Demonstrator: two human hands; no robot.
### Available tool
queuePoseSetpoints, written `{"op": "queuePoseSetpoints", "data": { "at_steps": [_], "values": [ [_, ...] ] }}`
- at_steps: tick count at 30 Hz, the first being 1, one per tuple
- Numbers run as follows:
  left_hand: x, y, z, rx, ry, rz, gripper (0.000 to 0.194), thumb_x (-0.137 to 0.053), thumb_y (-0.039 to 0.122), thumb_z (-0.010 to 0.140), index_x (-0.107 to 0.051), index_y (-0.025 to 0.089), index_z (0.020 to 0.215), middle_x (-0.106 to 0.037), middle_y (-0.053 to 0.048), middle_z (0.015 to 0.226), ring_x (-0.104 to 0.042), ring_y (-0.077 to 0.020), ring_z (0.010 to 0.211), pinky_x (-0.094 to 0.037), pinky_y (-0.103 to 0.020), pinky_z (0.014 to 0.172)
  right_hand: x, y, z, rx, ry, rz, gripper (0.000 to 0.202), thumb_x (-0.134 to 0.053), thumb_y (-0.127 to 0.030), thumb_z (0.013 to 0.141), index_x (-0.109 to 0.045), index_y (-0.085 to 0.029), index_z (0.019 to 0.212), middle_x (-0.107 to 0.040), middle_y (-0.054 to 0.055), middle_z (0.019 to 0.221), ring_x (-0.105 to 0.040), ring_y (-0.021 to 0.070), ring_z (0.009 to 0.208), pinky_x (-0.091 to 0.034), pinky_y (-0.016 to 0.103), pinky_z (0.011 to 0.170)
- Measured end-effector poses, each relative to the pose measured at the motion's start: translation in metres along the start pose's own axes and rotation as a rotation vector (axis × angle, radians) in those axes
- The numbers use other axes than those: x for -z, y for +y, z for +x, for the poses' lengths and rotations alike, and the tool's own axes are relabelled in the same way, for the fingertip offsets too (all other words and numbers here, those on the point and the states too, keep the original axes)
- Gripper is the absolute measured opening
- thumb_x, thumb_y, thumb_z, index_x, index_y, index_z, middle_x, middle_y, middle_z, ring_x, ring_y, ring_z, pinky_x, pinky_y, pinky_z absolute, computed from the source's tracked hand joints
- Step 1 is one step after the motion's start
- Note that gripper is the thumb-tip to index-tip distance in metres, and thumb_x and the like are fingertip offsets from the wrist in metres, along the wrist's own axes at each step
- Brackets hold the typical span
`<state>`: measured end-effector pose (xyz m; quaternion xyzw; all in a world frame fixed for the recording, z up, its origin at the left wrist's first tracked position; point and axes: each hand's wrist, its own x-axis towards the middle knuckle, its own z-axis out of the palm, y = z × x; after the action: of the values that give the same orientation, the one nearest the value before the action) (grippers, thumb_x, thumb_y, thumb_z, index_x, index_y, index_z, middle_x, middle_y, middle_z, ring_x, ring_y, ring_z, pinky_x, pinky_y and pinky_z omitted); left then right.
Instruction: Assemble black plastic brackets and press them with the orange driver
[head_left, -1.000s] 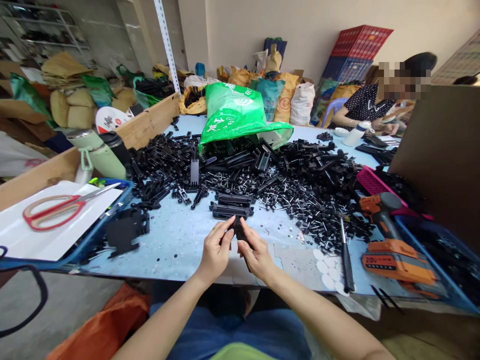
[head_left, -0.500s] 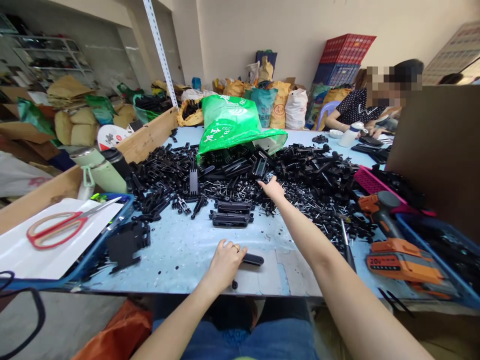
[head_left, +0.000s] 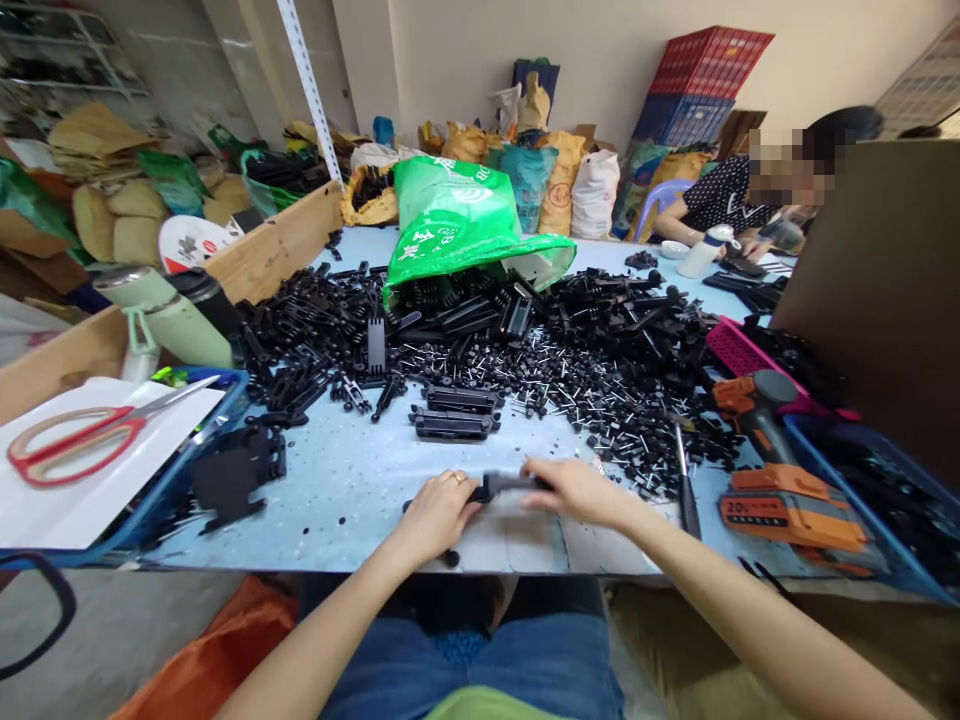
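Observation:
Near the table's front edge my left hand (head_left: pixel 439 512) is closed around a long black plastic part (head_left: pixel 491 487). The part's middle shows between my hands, and a dark end sticks out left of the left fingers. My right hand (head_left: pixel 576 488) is closed at the right end of this black piece, slightly smeared by motion. Whether it also holds a small pin is hidden. Beyond the hands lie two assembled black plastic pieces (head_left: pixel 455 412) side by side. Farther back spreads a heap of small black parts and metal pins (head_left: pixel 547 375).
A green sack (head_left: pixel 454 215) spills black parts at the back. On the right lie a hammer (head_left: pixel 686 490), an orange cordless drill (head_left: pixel 787 505) and a pink basket (head_left: pixel 739 355). Scissors (head_left: pixel 75 445) rest on a blue tray (head_left: pixel 146 535) at left. A co-worker (head_left: pixel 720 210) sits at the far right.
My right hand has come back from the pin heap to the black part at my left hand. The view has shifted slightly.

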<state>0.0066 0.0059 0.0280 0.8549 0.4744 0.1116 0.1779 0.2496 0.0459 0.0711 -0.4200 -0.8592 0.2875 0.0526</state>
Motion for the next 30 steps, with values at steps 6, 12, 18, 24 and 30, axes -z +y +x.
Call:
{"op": "queuePoseSetpoints", "data": {
  "at_steps": [6,12,18,24,30],
  "values": [
    [0.005,0.010,0.006,-0.002,-0.059,-0.037,0.034,-0.038,0.031,0.090,-0.046,0.020,0.121,-0.055,-0.009,0.110,-0.049,-0.0235,0.105,-0.039,-0.038,0.088,-0.040,-0.013,-0.024,0.161,-0.060,-0.412,0.034,-0.032,-0.043,0.094,-0.054,-0.017,0.091,-0.056,0.007,0.086,-0.054,0.0184,0.079,-0.038,0.029,0.070],
    [0.006,0.019,0.005,0.025,-0.020,-0.020,0.071,-0.067,0.063,0.058,-0.047,0.021,0.111,-0.058,-0.008,0.101,-0.053,-0.0292,0.095,-0.041,-0.041,0.081,-0.046,-0.019,-0.025,0.068,0.055,-0.514,0.031,-0.033,-0.043,0.094,-0.053,-0.020,0.092,-0.056,0.004,0.084,-0.053,0.0179,0.074,-0.032,0.029,0.061],
    [-0.001,0.015,-0.003,0.008,0.083,-0.044,0.052,-0.061,0.055,0.070,-0.047,0.019,0.104,-0.059,-0.008,0.097,-0.057,-0.0263,0.090,-0.042,-0.036,0.075,-0.042,-0.038,-0.030,0.060,0.166,-0.638,0.023,-0.038,-0.037,0.093,-0.053,-0.020,0.094,-0.056,0.006,0.084,-0.051,0.0190,0.076,-0.030,0.031,0.063],
    [-0.008,0.014,-0.008,-0.009,0.166,-0.056,0.041,-0.059,0.052,0.073,-0.050,0.020,0.097,-0.061,-0.006,0.091,-0.059,-0.0240,0.085,-0.042,-0.034,0.070,-0.023,-0.043,-0.021,0.171,0.122,-0.673,0.024,-0.037,-0.038,0.094,-0.052,-0.019,0.091,-0.054,0.005,0.081,-0.049,0.0179,0.073,-0.028,0.030,0.060],
    [-0.002,0.011,0.001,-0.033,0.149,-0.105,0.052,-0.058,0.058,0.071,-0.050,0.020,0.105,-0.060,-0.006,0.097,-0.057,-0.0242,0.091,-0.044,-0.035,0.075,-0.018,-0.019,-0.012,0.206,0.061,-0.599,0.030,-0.036,-0.042,0.094,-0.054,-0.018,0.089,-0.055,0.005,0.082,-0.050,0.0170,0.074,-0.030,0.029,0.061]
  ]
}}
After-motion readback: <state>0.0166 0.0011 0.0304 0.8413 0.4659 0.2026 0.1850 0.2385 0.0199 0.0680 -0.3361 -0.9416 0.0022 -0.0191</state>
